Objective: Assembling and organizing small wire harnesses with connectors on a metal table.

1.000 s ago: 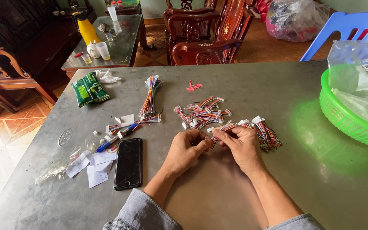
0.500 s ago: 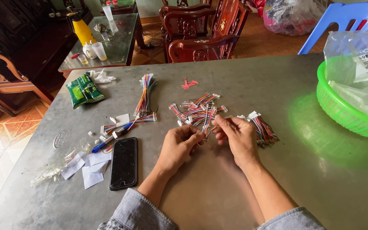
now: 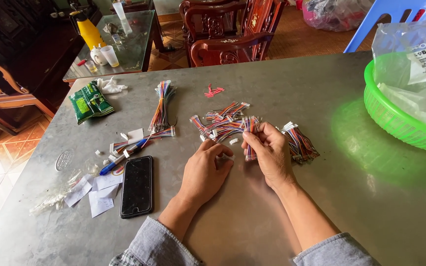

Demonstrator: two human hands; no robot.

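From the head camera, both hands rest on a grey metal counter [image 3: 321, 207]; the right hand [image 3: 271, 153] has its grip clamped on a short bundle of coloured wires [image 3: 250, 132], pinched upright between thumb and fingers, the bundle's top rising just above the fingertips; the left hand [image 3: 205, 172] lies beside it, fingers curled together toward the right hand's thumb, and whether they pinch anything I cannot tell; a loose heap of wire pieces [image 3: 220, 120] lies just beyond the hands; another small wire bunch [image 3: 301, 144] sits right of the right hand, touching the counter; a long tied wire bundle [image 3: 161, 106] lies further left; a black phone [image 3: 137, 186] lies face up near the left forearm, with paper scraps [image 3: 97, 197] and a blue pen [image 3: 119, 158] beside it; a green basket [image 3: 395, 120] holding plastic bags stands at the far right; a green packet [image 3: 89, 101] lies at the far left.
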